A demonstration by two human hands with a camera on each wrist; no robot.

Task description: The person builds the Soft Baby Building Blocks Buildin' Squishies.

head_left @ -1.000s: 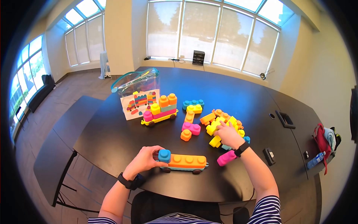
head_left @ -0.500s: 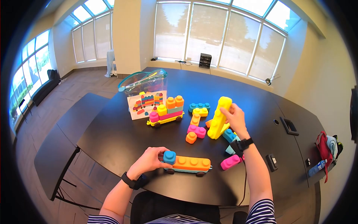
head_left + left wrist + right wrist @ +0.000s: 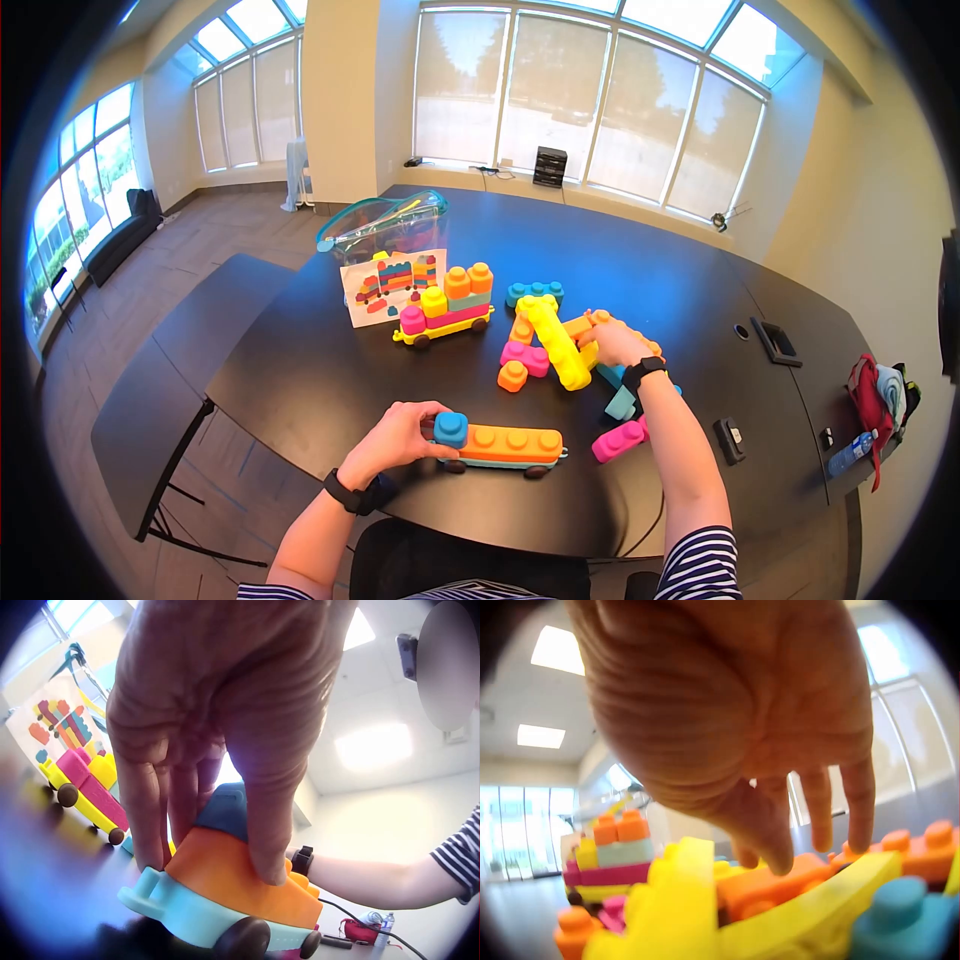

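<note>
The left hand grips the left end of a wheeled teal base carrying a long orange block, with a blue block on that end. Thumb and fingers sit on either side in the left wrist view. The right hand reaches down over the loose pile. In the right wrist view its loosely extended fingers hang at an orange block, behind yellow blocks; nothing is plainly held. Leaning across other blocks is a long yellow block.
A built wagon stands before a clear bag with a picture card. Pink, orange and teal blocks lie around the pile. Farther right are a black box and a bottle.
The right hand picked up the long yellow block, laid it down left of the pile, let go and moved back over the pile. The left hand keeps its grip on the orange and teal wagon.
</note>
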